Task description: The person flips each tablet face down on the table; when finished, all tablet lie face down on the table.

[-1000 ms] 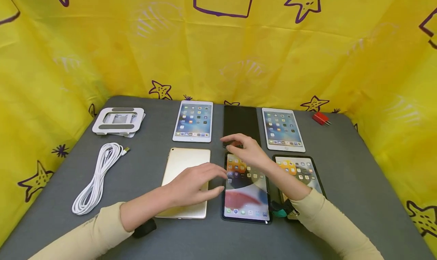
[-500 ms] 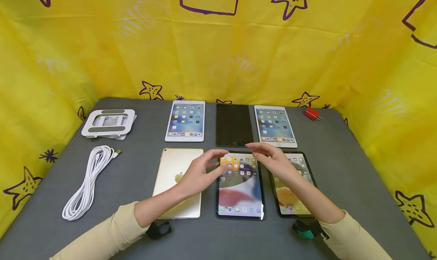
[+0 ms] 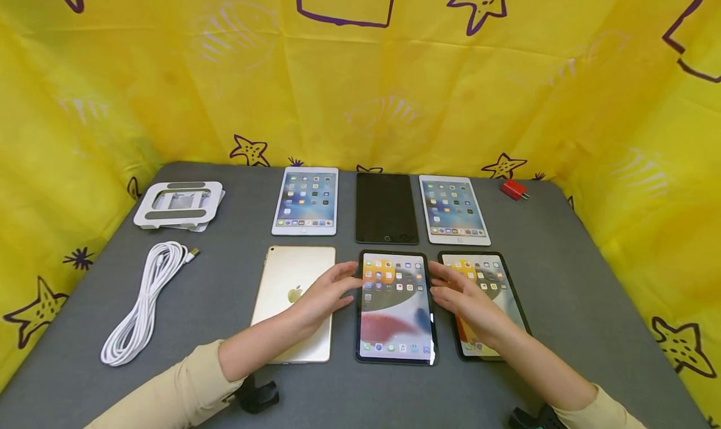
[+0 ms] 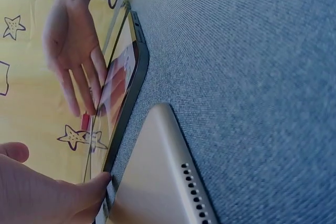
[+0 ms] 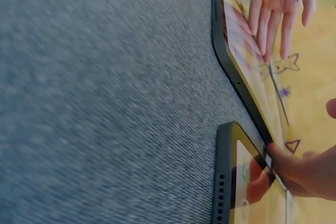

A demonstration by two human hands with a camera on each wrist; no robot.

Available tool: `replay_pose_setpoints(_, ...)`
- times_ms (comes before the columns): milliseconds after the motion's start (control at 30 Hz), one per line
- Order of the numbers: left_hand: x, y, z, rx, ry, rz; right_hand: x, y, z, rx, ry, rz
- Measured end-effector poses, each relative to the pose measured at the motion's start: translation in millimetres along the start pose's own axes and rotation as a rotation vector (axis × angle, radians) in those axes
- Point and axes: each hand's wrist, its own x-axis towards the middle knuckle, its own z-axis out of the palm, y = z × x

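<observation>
Between the two hands, a black-edged tablet (image 3: 395, 310) with a lit screen lies flat on the grey table. The left hand (image 3: 320, 294) is over the gold tablet (image 3: 290, 266), its fingertips at the lit tablet's left edge; in the left wrist view a finger of this hand (image 4: 52, 195) touches that edge. My right hand (image 3: 470, 300) is above another lit black-edged tablet (image 3: 507, 285), its fingertips at the middle tablet's right edge. In the right wrist view, one of its fingers (image 5: 299, 169) meets the edge. Fingers of both hands are relaxed, not curled round anything.
Along the back lie a white tablet (image 3: 306, 201), a dark tablet (image 3: 387, 208) and another white tablet (image 3: 455, 210). A red plug (image 3: 514, 189) is at the back right. At left are a white stand (image 3: 179, 205) and a coiled white cable (image 3: 148, 304).
Both hands have come down from above the middle tablet's upper end to its two sides, the left one lower and the right one lower too. The tablets have kept their places.
</observation>
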Motion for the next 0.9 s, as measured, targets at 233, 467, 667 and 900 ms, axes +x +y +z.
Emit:
replay_pose_setpoints(233,-0.5,-1.8,-4.0,-0.113,-0.04,-0.033,-2.1,1.4,2.4,0.069,-0.02,0.011)
replay_pose_setpoints(467,3.9,-0.8,-10.9,-0.246,-0.087,-0.051,-2.2,0.7,1.4,0.098,-0.035,0.025)
replay_pose_setpoints(667,7.9,1.9,-14.3,-0.301,-0.074,-0.086,-3.3,-1.2,1.6,0.103,-0.041,0.051)
replay_pose_setpoints(900,10.1,3.5,-14.5,-0.297,-0.092,-0.071,-3.2,-1.4,2.7,0.125,-0.041,0.063)
